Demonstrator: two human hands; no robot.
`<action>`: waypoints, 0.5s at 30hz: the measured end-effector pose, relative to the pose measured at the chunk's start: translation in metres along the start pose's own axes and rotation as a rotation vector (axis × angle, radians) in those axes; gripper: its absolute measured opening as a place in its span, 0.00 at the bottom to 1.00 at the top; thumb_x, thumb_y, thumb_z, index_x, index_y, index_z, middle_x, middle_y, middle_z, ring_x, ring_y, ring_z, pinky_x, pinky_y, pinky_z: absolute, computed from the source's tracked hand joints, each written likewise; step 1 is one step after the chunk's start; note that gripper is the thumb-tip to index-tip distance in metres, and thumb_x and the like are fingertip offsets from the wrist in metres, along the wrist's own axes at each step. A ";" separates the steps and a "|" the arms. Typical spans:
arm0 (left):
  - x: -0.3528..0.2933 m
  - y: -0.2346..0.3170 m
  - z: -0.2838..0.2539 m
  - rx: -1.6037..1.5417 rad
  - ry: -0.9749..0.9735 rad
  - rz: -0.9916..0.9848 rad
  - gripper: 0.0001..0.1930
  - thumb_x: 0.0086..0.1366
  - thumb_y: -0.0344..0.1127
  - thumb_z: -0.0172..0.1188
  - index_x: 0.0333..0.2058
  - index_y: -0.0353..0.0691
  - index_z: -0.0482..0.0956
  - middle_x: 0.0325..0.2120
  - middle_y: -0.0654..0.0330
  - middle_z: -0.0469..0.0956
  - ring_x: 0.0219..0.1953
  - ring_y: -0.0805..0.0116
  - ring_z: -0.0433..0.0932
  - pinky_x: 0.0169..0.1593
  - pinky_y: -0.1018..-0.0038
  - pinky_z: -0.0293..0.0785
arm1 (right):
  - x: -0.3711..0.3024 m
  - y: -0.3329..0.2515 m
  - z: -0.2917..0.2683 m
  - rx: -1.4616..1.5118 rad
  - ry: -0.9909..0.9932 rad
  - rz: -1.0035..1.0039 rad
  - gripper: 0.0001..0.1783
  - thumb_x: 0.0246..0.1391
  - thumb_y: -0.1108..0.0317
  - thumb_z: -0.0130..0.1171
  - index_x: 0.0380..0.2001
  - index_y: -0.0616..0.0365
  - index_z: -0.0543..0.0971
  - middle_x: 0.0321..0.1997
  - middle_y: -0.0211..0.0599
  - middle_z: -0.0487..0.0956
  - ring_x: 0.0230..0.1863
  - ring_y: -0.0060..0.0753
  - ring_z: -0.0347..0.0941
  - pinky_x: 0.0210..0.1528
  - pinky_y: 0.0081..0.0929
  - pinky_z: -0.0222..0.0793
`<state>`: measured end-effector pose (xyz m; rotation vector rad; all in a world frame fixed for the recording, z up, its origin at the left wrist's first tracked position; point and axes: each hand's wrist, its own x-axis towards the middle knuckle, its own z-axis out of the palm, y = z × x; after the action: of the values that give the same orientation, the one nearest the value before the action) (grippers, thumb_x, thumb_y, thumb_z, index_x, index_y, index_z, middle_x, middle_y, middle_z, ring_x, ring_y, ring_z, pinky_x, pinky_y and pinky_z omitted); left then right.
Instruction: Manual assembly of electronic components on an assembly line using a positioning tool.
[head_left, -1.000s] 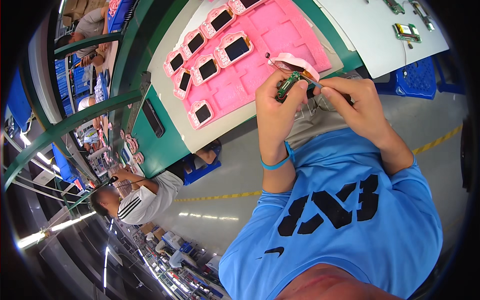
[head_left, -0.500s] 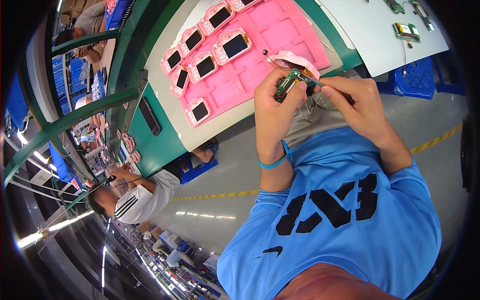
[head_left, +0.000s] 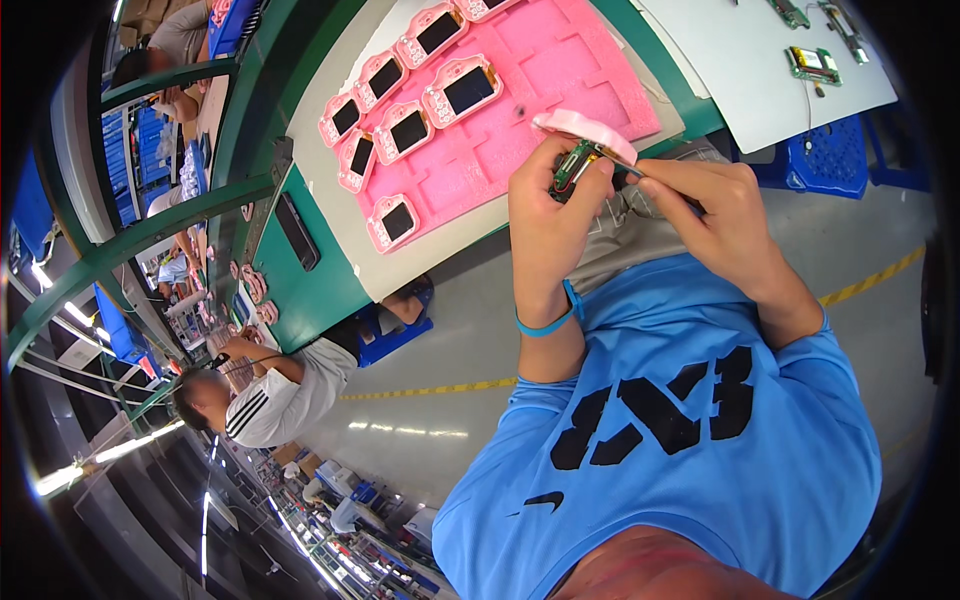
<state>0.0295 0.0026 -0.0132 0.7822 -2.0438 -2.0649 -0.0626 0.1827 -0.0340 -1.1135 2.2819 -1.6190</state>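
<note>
Near the table's front edge, my left hand (head_left: 545, 210) is closed on a green circuit board (head_left: 573, 172) with wires and small parts on it. A pink shell (head_left: 590, 131) rises just beyond the board, tilted, its inner side mostly hidden. My right hand (head_left: 720, 210) pinches a thin dark tool (head_left: 634, 173) between thumb and fingers. Its tip points at the board beside my left thumb; its exact kind is too small to tell. A small dark round part (head_left: 519, 112), blurred, hangs out to the left of the shell.
A pink foam tray (head_left: 480, 165) carries several pink framed screens (head_left: 463, 92). On the green table (head_left: 310, 295) lies a black phone-like slab (head_left: 297, 232). More circuit boards (head_left: 815, 65) rest on a white surface at right, above a blue stool (head_left: 828, 160). Another person (head_left: 285, 395) works at left.
The pink shell has tipped, now showing more of its outer side and less of its dark inside. The small round part has shifted slightly left and down. Both hands stay nearly in place.
</note>
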 end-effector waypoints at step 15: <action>0.001 0.001 0.000 -0.028 -0.006 -0.004 0.07 0.68 0.28 0.64 0.42 0.34 0.81 0.24 0.61 0.83 0.24 0.77 0.74 0.29 0.82 0.70 | 0.001 0.003 -0.001 0.238 -0.059 0.162 0.08 0.64 0.75 0.65 0.40 0.68 0.89 0.20 0.28 0.79 0.19 0.18 0.59 0.21 0.21 0.51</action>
<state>0.0282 0.0017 -0.0128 0.7773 -2.0133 -2.0952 -0.0653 0.1837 -0.0363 -0.8853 2.0198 -1.7131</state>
